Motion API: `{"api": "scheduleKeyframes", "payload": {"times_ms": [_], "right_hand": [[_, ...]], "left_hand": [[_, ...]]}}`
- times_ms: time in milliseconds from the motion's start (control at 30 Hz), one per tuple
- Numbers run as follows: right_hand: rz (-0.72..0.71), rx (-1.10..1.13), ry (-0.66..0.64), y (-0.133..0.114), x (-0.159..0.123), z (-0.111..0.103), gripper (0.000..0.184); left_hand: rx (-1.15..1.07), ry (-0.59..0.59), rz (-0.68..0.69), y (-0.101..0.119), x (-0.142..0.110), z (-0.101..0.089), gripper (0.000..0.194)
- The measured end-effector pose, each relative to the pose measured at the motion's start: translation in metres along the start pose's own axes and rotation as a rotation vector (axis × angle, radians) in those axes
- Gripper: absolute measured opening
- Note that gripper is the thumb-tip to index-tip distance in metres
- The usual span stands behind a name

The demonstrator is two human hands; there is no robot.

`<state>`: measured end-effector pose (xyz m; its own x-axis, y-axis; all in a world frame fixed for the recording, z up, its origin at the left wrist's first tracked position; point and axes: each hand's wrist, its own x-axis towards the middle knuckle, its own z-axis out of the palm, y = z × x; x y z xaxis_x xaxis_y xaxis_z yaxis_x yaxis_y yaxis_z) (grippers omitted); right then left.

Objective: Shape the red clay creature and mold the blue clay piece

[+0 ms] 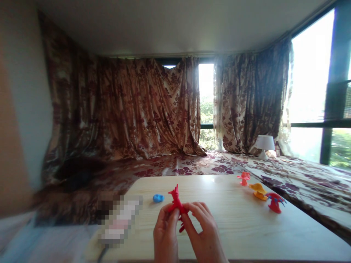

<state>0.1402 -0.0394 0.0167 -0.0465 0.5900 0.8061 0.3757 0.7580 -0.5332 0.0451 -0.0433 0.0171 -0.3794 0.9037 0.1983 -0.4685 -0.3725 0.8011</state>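
Left hand (166,230), right hand (206,228): fingertip grip clamped on red figure (176,198) from both sides, likely for steadiness above counter (241,226)

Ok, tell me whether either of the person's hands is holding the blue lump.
No, the blue lump lies on the table, while the left hand and the right hand hold the red animal figure.

A white lamp (264,142) stands near floral curtains (244,102)
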Motion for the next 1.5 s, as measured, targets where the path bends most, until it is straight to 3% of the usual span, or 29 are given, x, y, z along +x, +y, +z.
{"api": "scheduleKeyframes", "payload": {"times_ms": [233, 400, 567, 833, 967, 1133, 1200, 1367, 1500], "right_hand": [[-0.081, -0.027, 0.002, -0.005, 0.0, 0.0, 0.017], [0.039, 0.062, 0.057, -0.005, 0.0, 0.0, 0.015], [0.143, 0.1, 0.031, -0.006, 0.001, -0.001, 0.014], [0.108, 0.016, -0.004, -0.012, 0.001, -0.005, 0.014], [0.18, 0.083, -0.003, -0.009, 0.001, -0.004, 0.013], [0.37, 0.348, -0.015, -0.005, 0.005, -0.009, 0.018], [0.422, 0.42, -0.013, -0.005, 0.008, -0.012, 0.024], [0.503, 0.545, -0.038, -0.009, 0.014, -0.016, 0.033], [0.534, 0.603, -0.055, -0.012, 0.015, -0.017, 0.035]], "left_hand": [[0.02, 0.017, 0.036, -0.001, 0.003, -0.003, 0.013], [0.064, -0.03, 0.026, 0.003, 0.002, -0.003, 0.015], [0.161, 0.009, 0.064, 0.005, 0.001, -0.004, 0.017], [0.214, 0.065, 0.071, 0.011, -0.002, 0.001, 0.016], [0.212, 0.019, 0.052, 0.009, 0.0, 0.0, 0.017], [0.181, -0.016, 0.018, 0.01, -0.001, -0.009, 0.026], [0.262, -0.046, 0.087, 0.013, -0.003, -0.012, 0.026], [0.546, -0.073, 0.549, 0.019, -0.009, -0.012, 0.017], [0.663, -0.159, 0.67, 0.022, -0.007, -0.014, 0.019]]}}
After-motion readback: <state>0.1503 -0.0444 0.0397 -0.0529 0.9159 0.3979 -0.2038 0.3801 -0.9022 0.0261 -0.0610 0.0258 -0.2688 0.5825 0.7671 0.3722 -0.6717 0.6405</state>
